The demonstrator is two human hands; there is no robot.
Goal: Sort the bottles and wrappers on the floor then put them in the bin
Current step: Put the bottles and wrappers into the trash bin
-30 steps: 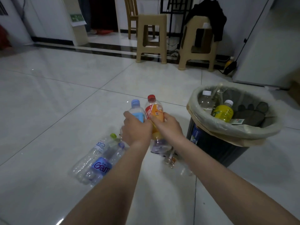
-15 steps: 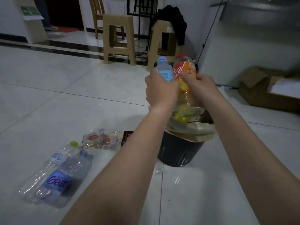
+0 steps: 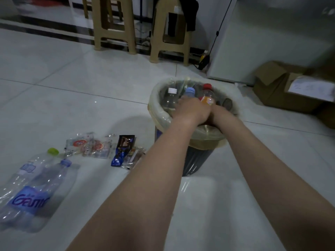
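The floor [image 3: 90, 105] is pale glossy tile, bare and slick, with two beige stools [image 3: 114, 24] at the back and an open cardboard box [image 3: 277, 87] by the wall on your right. The bin [image 3: 197, 160] stands just ahead of you, its liner [image 3: 157, 109] folded loosely over the rim.

Both your hands are inside its mouth. The fingers of your left hand [image 3: 190, 109] are curled round the blue-capped bottle [image 3: 190, 91]. Your right hand [image 3: 217, 113] sits against the red-capped bottle [image 3: 207, 96], but the left hand covers its fingers, so I cannot tell whether it grips.

The bin already holds a white-capped bottle [image 3: 171, 96] standing upright, so the room left is tight. If you let go of both bottles together, one may lodge on the others, tip over the rim and roll away on the tile. Pressing them down may drag the liner in with them (it looks only draped, not tied).

Near your left, a green-capped bottle [image 3: 27, 171] and a purple-labelled bottle [image 3: 41, 192] lie side by side. Between them and the bin the clear wrappers [image 3: 88, 146] and a dark blue wrapper [image 3: 122, 151] wait in a row. They are light enough to scatter if a bottle falls among them.
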